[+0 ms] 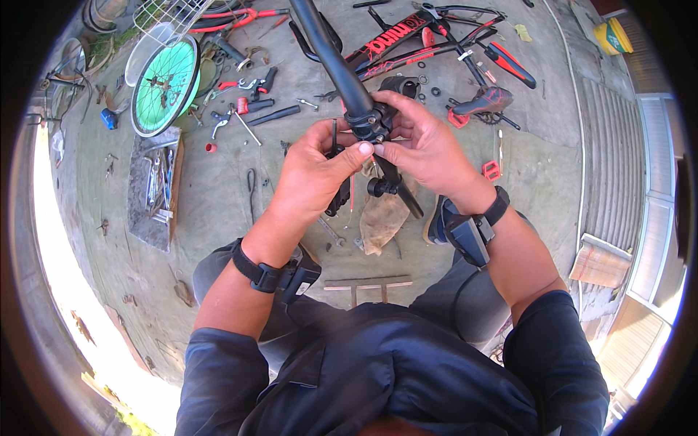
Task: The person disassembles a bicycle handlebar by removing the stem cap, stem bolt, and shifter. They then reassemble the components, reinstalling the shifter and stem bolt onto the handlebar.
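Observation:
A thick black bicycle tube (pixel 323 54) slants down from the top edge to a bolted black clamp (pixel 369 123) in front of me. Below the clamp, a thinner black bar (pixel 409 200) runs down to the right and carries a small black collar (pixel 381 187). My left hand (pixel 320 160) is closed at the clamp's left side, its thumb against the lower edge. A thin dark rod stands up by its fingers; I cannot tell its kind. From the right, my right hand (pixel 425 142) grips the clamp, with fingers behind and thumb in front. A dark part hangs below my left hand, partly hidden.
A tray of wrenches (pixel 156 185) lies left, below a green wheel (pixel 166 86). A black-and-red bicycle frame (pixel 385 40), a saddle (pixel 483 102) and a red pedal (pixel 491 171) lie ahead and right. A brown cloth (pixel 385 218) and a wrench (pixel 332 231) lie between my feet.

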Motion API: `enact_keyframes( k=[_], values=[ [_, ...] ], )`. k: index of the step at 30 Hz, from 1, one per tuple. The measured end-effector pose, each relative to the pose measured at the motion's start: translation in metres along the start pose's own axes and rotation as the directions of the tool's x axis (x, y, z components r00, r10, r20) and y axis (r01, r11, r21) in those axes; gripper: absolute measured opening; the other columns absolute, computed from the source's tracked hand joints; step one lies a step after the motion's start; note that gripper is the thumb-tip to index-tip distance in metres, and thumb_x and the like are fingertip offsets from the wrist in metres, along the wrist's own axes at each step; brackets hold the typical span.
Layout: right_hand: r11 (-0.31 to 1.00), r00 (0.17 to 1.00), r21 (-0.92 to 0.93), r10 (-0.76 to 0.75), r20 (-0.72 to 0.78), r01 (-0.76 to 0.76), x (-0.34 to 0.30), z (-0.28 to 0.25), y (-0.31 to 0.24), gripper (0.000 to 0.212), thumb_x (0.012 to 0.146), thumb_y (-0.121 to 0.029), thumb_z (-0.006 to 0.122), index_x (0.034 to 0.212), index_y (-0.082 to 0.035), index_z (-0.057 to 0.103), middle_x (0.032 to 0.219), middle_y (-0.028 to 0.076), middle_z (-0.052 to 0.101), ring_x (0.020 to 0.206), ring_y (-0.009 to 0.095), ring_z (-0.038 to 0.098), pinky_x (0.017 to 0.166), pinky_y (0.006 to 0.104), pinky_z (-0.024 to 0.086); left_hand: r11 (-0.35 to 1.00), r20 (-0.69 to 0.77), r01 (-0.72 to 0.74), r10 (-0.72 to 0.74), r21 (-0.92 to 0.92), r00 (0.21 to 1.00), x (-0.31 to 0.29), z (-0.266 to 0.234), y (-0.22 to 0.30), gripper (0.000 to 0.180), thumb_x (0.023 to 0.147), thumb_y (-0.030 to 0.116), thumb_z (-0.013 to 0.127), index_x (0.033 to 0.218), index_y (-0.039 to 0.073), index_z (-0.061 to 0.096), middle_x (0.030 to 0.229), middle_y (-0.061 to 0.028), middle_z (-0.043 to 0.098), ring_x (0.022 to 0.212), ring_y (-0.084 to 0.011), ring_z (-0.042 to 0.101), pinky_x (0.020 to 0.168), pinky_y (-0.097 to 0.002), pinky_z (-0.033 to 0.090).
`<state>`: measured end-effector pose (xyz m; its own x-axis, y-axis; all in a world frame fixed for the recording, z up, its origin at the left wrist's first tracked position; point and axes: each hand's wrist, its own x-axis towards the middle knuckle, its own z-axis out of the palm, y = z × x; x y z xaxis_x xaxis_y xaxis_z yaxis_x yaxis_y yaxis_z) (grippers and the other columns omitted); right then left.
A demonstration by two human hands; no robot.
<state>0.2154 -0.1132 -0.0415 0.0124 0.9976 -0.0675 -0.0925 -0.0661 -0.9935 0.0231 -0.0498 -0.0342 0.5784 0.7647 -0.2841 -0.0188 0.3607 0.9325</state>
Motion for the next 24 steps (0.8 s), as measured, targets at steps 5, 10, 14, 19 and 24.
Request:
enact_keyframes(
  k=[5, 10, 14, 19, 24],
  values=[
    [0.982, 0.995, -0.164, -0.101, -0.027, 0.095, -0.001, 0.006, 0.001, 0.064, 0.085, 0.003, 0.068, 0.144, -0.01, 0.049, 0.12, 0.009, 0.064, 0.106, 0.018, 0.065, 0.092, 0.033, 0.054, 0.998, 0.021, 0.047, -0.047, -0.032, 0.999, 0.001, -0.004, 0.001, 0.045, 0.093, 0.028, 0.075, 0.121, -0.002, 0.059, 0.088, -0.0042, 0.066, 0.077, -0.0081, 0.059, 0.065, -0.0245, 0.051],
    [0.861, 0.985, -0.484, -0.174, 0.011, 0.158, -0.002, 0.006, -0.006, 0.066, 0.079, 0.004, 0.068, 0.141, -0.013, 0.053, 0.12, 0.013, 0.063, 0.112, 0.025, 0.064, 0.097, 0.0351, 0.053, 0.986, 0.004, 0.113, -0.114, -0.122, 0.994, 0.002, -0.005, -0.001, 0.048, 0.093, 0.031, 0.074, 0.124, 0.0, 0.057, 0.081, -0.0027, 0.062, 0.071, -0.0083, 0.059, 0.049, -0.0253, 0.049],
    [0.857, 0.976, -0.484, -0.215, -0.026, 0.176, -0.005, 0.012, -0.013, 0.068, 0.08, 0.005, 0.068, 0.143, -0.011, 0.05, 0.12, 0.013, 0.064, 0.112, 0.025, 0.065, 0.1, 0.0362, 0.052, 0.977, 0.001, 0.085, -0.086, -0.198, 0.996, 0.002, -0.004, -0.001, 0.049, 0.091, 0.031, 0.076, 0.125, 0.001, 0.057, 0.086, -0.003, 0.062, 0.072, -0.0088, 0.06, 0.048, -0.0246, 0.049],
    [0.919, 0.969, -0.342, -0.234, -0.075, 0.195, -0.005, 0.016, -0.014, 0.075, 0.082, 0.007, 0.069, 0.148, -0.01, 0.039, 0.118, 0.015, 0.064, 0.111, 0.026, 0.067, 0.101, 0.0375, 0.051, 0.956, 0.022, 0.116, -0.114, -0.268, 0.993, 0.0, -0.01, 0.0, 0.033, 0.093, 0.026, 0.074, 0.114, 0.006, 0.059, 0.096, -0.0023, 0.064, 0.079, -0.014, 0.065, 0.067, -0.0283, 0.054],
    [0.943, 0.968, -0.256, -0.238, -0.073, 0.212, -0.003, 0.011, -0.011, 0.064, 0.087, 0.007, 0.066, 0.142, -0.007, 0.038, 0.117, 0.016, 0.065, 0.113, 0.024, 0.067, 0.101, 0.0371, 0.052, 0.928, 0.049, 0.107, -0.096, -0.357, 0.994, 0.001, -0.013, -0.001, 0.027, 0.093, 0.025, 0.073, 0.109, 0.007, 0.059, 0.098, -0.0044, 0.064, 0.08, -0.0165, 0.067, 0.069, -0.0311, 0.057]
  ],
)
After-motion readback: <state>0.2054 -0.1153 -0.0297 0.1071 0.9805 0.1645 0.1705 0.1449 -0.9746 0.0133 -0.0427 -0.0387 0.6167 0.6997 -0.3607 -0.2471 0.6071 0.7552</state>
